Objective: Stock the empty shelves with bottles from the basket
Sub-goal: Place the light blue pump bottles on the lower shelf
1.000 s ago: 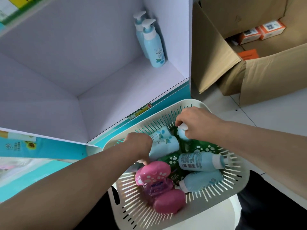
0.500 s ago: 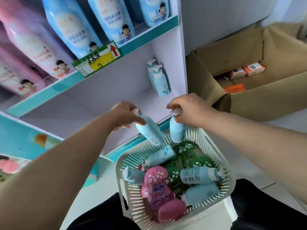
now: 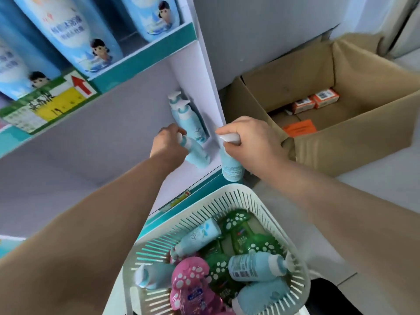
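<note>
We see a white shelf [image 3: 127, 137] with a teal edge, and a brown box [image 3: 336, 123] beside it on the pale floor. Two blue bottles [image 3: 188, 117] stand in the shelf's back corner. Our left hand [image 3: 169, 144] is wrapped around a blue bottle [image 3: 196, 153] over the shelf. Our right hand [image 3: 254, 142] grips another bottle [image 3: 230, 165] by its white top, at the shelf's front edge. The white basket [image 3: 227, 201] below holds blue, green and pink bottles.

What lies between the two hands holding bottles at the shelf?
In the head view, only bare shelf floor separates the left hand with its bottle from the right hand with its bottle.
</note>
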`<state>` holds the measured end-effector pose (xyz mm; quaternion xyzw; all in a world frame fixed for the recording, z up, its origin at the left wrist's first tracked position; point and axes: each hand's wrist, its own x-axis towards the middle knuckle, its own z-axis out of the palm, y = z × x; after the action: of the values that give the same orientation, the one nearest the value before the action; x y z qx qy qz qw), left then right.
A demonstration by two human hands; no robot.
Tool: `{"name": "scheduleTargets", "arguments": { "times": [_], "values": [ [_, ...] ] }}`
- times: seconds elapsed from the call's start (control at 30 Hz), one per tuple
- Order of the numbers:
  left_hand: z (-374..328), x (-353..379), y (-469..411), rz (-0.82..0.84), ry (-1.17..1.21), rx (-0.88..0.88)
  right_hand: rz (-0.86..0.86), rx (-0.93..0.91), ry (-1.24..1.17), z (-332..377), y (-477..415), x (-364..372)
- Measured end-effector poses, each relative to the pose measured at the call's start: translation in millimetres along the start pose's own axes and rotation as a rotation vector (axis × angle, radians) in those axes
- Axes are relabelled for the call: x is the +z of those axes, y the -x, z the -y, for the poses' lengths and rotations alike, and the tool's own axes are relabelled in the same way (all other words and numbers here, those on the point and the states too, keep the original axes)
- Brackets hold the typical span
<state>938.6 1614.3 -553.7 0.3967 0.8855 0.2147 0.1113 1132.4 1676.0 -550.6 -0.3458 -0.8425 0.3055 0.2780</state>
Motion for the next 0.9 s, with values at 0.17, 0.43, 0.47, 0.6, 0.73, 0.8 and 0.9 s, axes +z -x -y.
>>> {"name": "scheduleTargets", "arguments": {
  "times": [0.17,0.43,0.47,0.6,0.73,0.8,0.9],
  "values": [
    [-5,9,-21,0.049,-0.014,0.071,0.012,-0.057,0.004,-25,2,17],
    [-13,22,-13,-0.035,0.271,-0.052,0.076,-0.03,0.017,-37,12,23],
    [-13,23,-12,-0.038,0.287,-0.052,0.075,-0.027,0.015,-38,12,24],
    [-8,20,-14,-0.047,0.306,-0.017,0.083,-0.013,0.005,-40,14,26],
    [-3,22,-20,-0.069,0.301,-0.071,0.111,0.005,0.0,-42,16,29],
    [-2,25,-22,-0.108,0.29,-0.096,0.111,0.012,0.004,-43,17,31],
    [-2,28,-24,-0.08,0.31,-0.066,0.105,0.01,-0.002,-43,16,32]
  ]
}}
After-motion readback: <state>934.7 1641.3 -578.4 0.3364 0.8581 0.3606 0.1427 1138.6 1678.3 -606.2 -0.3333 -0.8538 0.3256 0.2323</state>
